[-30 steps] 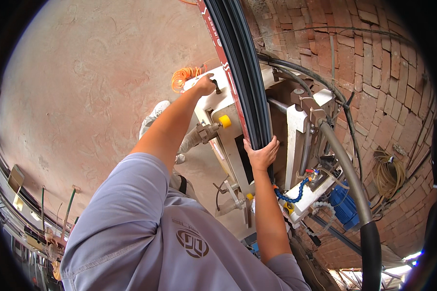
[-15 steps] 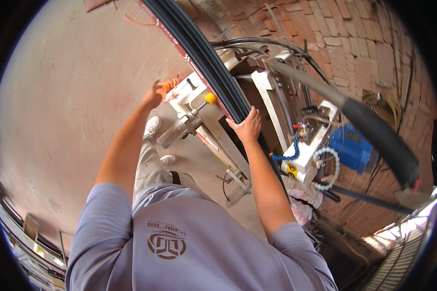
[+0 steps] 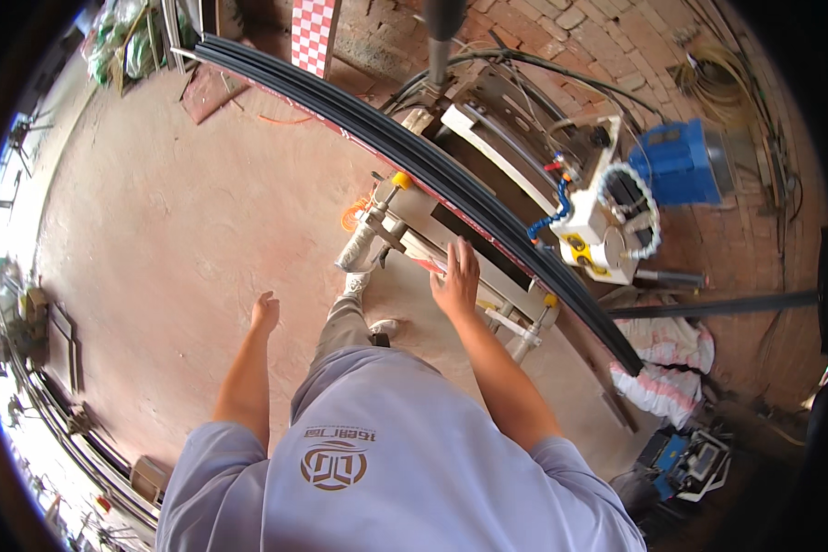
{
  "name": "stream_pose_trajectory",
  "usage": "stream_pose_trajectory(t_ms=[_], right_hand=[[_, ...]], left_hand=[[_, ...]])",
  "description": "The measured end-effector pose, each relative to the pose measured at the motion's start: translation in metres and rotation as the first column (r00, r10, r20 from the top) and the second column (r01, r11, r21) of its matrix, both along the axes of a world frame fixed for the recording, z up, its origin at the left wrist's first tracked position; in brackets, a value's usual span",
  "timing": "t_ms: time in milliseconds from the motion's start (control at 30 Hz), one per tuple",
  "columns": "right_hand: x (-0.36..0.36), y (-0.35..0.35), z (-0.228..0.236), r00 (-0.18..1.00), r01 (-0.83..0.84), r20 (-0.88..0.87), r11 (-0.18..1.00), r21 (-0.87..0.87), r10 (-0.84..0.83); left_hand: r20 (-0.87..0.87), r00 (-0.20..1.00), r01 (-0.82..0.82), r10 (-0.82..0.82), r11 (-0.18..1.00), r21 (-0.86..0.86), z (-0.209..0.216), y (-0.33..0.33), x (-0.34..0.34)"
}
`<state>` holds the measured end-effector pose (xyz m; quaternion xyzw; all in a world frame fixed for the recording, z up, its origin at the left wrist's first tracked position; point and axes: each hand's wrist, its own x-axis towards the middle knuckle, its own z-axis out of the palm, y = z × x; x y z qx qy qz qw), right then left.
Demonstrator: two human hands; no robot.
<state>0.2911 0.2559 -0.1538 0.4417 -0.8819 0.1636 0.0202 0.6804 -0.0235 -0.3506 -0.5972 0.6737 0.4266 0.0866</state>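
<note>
Profile bundle [image 3: 432, 161], long and dark, lies across the pale machine frame [image 3: 419, 204] and runs diagonally from the upper left of the view to the lower right. Both ends project beyond the frame; the curve along its length follows the wide lens. A red printed strip [image 3: 363, 143] extends along the side facing the person. Left hand [image 3: 266, 313] is released: it carries nothing, its fingers are loosely bent, and it is positioned over the floor [image 3: 156, 230], well apart from the machine. Right hand [image 3: 457, 281] is likewise released, with fingers extended toward the near side of the frame, just beside a dark slot [image 3: 506, 264]. Whether its fingertips contact the frame cannot be determined; the profile bundle is outside its grasp. Two clamps are mounted on the near side: the upper yellow cap [image 3: 401, 180] and the lower yellow cap [image 3: 550, 301] both sit at the near edge of the profile bundle. Beyond the bundle, a white machine head [image 3: 591, 235] carries a blue segmented hose [image 3: 558, 210] and a looped white segmented hose [image 3: 653, 221]. A blue motor [image 3: 676, 164] is located behind that head. A pale sack [image 3: 672, 354] rests near the lower right end of the bundle. An orange coiled hose [image 3: 352, 216] is visible near the upper clamp.
</note>
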Motion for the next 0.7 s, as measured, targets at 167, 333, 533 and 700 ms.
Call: stream_pose_trajectory(t_ms=[167, 333, 533, 700], right_hand=[[0.074, 0.121, -0.011, 0.985, 0.117, 0.123, 0.992, 0.054, -0.123], [0.116, 0.224, -0.008, 0.931, 0.351, 0.088, 0.935, 0.059, -0.355], [0.143, 0.281, -0.005, 0.789, 0.613, 0.097, 0.786, -0.077, -0.606], [0.121, 0.295, 0.005, 0.706, 0.696, 0.063, 0.675, -0.244, -0.705]], left_hand=[[-0.129, 0.988, 0.068, -0.082, 0.992, -0.106, 0.039, -0.009, -0.056], [-0.450, 0.883, 0.075, -0.134, 0.986, -0.145, 0.095, -0.048, -0.183], [-0.929, 0.353, -0.086, 0.111, 0.993, 0.086, 0.267, -0.070, -0.331], [-0.997, -0.068, -0.055, -0.047, 0.998, -0.044, 0.452, -0.058, -0.377]])
